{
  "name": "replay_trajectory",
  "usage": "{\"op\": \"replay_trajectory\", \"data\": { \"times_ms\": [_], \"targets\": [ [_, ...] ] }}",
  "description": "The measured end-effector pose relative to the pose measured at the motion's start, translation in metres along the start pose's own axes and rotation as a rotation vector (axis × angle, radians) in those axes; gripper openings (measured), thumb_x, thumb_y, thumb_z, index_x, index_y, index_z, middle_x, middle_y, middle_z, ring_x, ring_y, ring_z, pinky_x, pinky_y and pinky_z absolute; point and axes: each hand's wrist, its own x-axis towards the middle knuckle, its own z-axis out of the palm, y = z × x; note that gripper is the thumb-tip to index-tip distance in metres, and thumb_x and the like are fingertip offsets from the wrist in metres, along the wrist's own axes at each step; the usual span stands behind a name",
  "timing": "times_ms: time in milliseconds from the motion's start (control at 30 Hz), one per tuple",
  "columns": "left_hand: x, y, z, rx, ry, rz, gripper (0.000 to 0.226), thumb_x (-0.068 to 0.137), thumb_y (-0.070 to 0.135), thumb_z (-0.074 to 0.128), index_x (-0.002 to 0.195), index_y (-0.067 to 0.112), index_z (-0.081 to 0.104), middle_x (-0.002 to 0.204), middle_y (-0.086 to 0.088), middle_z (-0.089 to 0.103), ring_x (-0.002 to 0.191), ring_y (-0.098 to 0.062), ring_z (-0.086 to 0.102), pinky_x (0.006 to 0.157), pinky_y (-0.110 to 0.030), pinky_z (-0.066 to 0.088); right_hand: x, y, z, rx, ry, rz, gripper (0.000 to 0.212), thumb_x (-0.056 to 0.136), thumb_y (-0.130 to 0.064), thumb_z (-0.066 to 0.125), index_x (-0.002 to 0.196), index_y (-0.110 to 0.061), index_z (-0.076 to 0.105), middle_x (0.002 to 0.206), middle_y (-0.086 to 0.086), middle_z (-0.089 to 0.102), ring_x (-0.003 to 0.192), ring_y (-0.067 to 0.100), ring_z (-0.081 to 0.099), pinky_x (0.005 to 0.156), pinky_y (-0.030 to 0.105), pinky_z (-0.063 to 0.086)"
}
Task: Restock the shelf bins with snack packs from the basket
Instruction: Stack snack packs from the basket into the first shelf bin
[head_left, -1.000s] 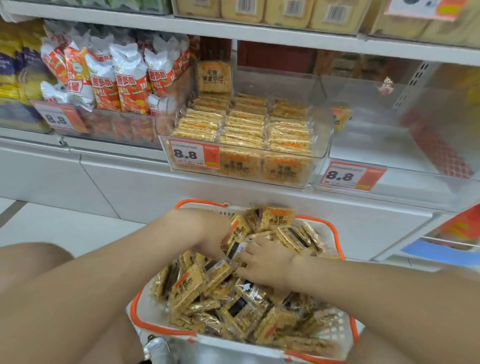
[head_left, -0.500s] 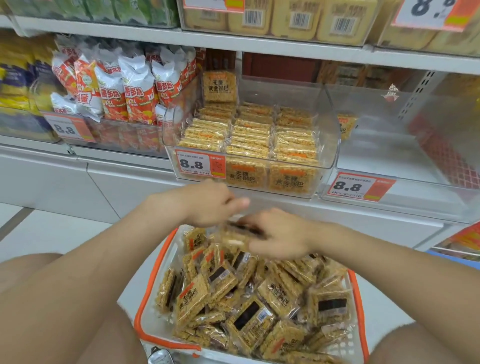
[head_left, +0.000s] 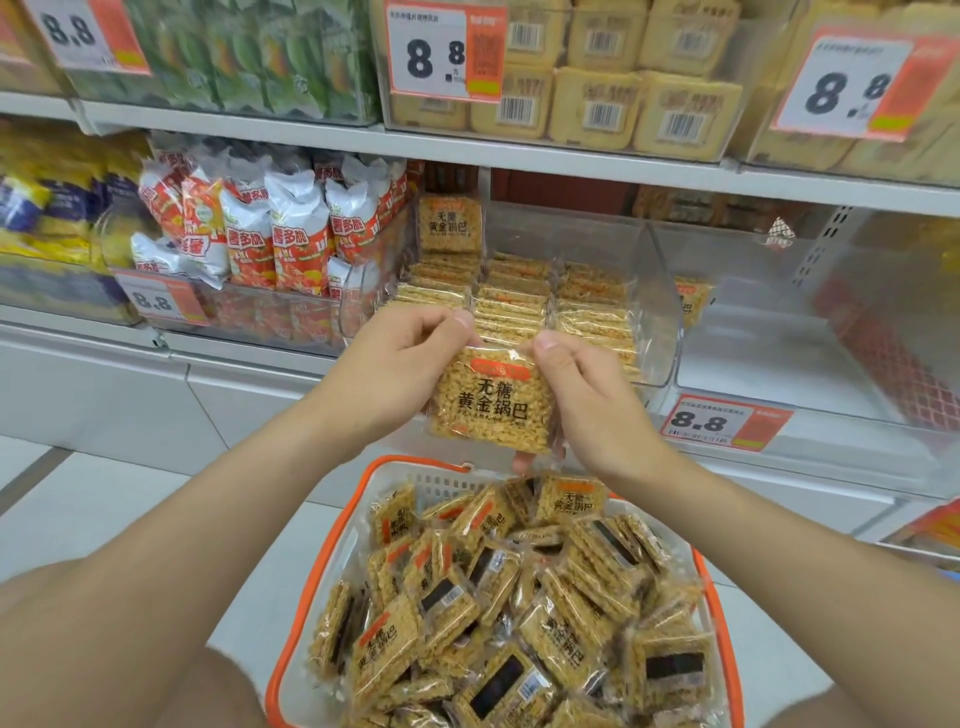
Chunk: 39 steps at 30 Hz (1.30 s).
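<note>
Both hands hold one snack pack (head_left: 491, 400) upright, face toward the person, its label reading 无糖 黄金锅巴 under an orange band. The left hand (head_left: 395, 364) has a narrow grip pinching the top left corner. The right hand (head_left: 597, 405) has its grip on the top right edge, fingers curled behind. The pack hangs above the far rim of the basket (head_left: 441, 486), just before the front of the clear bin (head_left: 662, 312). In that bin, shelved packs (head_left: 514, 306) stand on edge in three rows, with open room behind the right-hand rows. A price tag (head_left: 722, 422) reading 8.8 fronts the neighbouring bin (head_left: 779, 364), where a lone pack (head_left: 693, 301) stands by the left wall. Red-and-white bags (head_left: 296, 239) crowd the left side. Heaped packs (head_left: 519, 613) fill the basket.
</note>
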Motion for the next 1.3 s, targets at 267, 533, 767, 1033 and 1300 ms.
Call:
{"op": "replay_trajectory", "data": {
  "times_ms": [267,533,767,1033,1300],
  "targets": [
    [0.02,0.005,-0.016,0.136,0.165,0.038,0.032,0.111,0.042,0.047,0.103,0.026,0.073,0.078,0.002,0.07,0.069,-0.004,0.062,0.067,-0.043,0.05,0.018,-0.006,0.005,0.156,0.081,0.029,0.03,0.098,-0.037,0.073,0.123,-0.024,0.062,0.099,0.007,0.075,0.076,0.015,0.074,0.057,0.04,0.063],
    [0.052,-0.023,-0.026,0.652,0.253,0.155,0.031,0.103,0.031,0.053,0.127,0.014,0.063,0.118,-0.004,0.066,0.112,-0.024,0.059,0.097,-0.044,0.05,0.074,0.008,0.01,-0.136,0.391,-0.047,0.026,0.101,-0.05,0.063,0.117,-0.029,0.061,0.094,-0.001,0.067,0.077,0.014,0.062,0.068,0.039,0.054],
    [0.065,-0.041,-0.028,1.029,0.037,0.129,0.044,0.102,0.041,0.043,0.132,0.015,0.061,0.142,-0.003,0.057,0.15,-0.026,0.034,0.122,-0.068,0.006,0.146,0.019,0.019,-0.265,0.292,-0.021,0.028,0.098,-0.047,0.068,0.119,-0.03,0.06,0.104,-0.012,0.067,0.097,0.013,0.064,0.082,0.035,0.053],
    [0.07,-0.043,-0.034,1.035,-0.06,0.021,0.039,0.098,0.048,0.038,0.109,0.017,0.059,0.119,-0.008,0.063,0.117,-0.031,0.054,0.114,-0.07,0.024,0.223,0.027,0.038,-0.326,0.313,0.064,0.04,0.094,-0.036,0.078,0.129,-0.023,0.064,0.113,-0.004,0.064,0.101,0.019,0.064,0.075,0.028,0.05],
    [0.073,-0.041,-0.033,0.998,-0.009,0.009,0.028,0.093,0.044,0.046,0.085,0.018,0.05,0.096,-0.001,0.058,0.102,-0.027,0.056,0.109,-0.063,0.03,0.223,0.026,0.044,-0.289,0.227,0.092,0.039,0.1,-0.034,0.069,0.137,-0.022,0.062,0.126,-0.002,0.067,0.115,0.02,0.063,0.095,0.036,0.055]
  ]
}}
